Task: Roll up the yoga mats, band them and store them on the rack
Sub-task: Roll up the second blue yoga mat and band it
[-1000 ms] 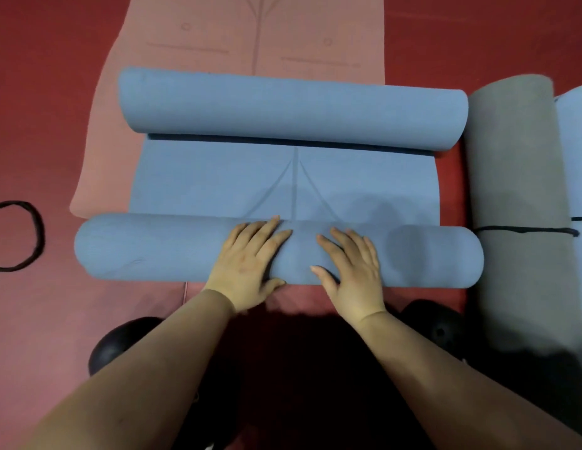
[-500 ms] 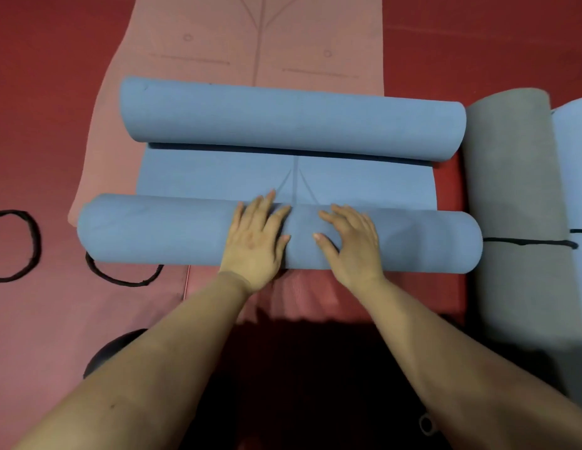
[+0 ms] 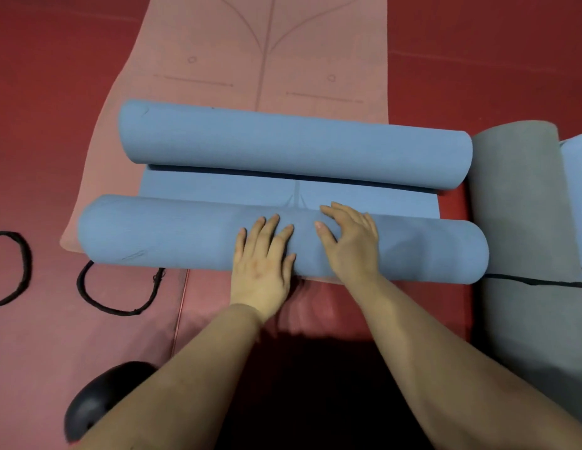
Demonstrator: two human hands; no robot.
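**Blue mat nears the end of its roll, with a second roll in the way**

Blue foam fills the middle of the head view, where a person presses both hands flat on a half-rolled blue yoga mat [image 3: 172, 237] lying on the red floor [image 3: 39, 92]. The left hand [image 3: 262, 267] and right hand [image 3: 351, 245] rest side by side near the centre of the roll, fingers spread and nearly straight, gripping nothing. Only a narrow strip of flat mat [image 3: 218, 186] separates this roll from a second blue roll [image 3: 292, 146] just beyond it. A pink mat [image 3: 266, 53] lies unrolled underneath and beyond. Two black bands [image 3: 117, 293] sit on the floor to the left, one partly under the roll's near edge. A banded grey roll [image 3: 523, 222] lies to the right.

With both palms at the centre, the outer ends may lag and the roll could telescope or loosen. Pushing on could drive it into the far roll and shove that askew. Lifting the hands before a band is on would likely let the foam spring open. No rack is in view.
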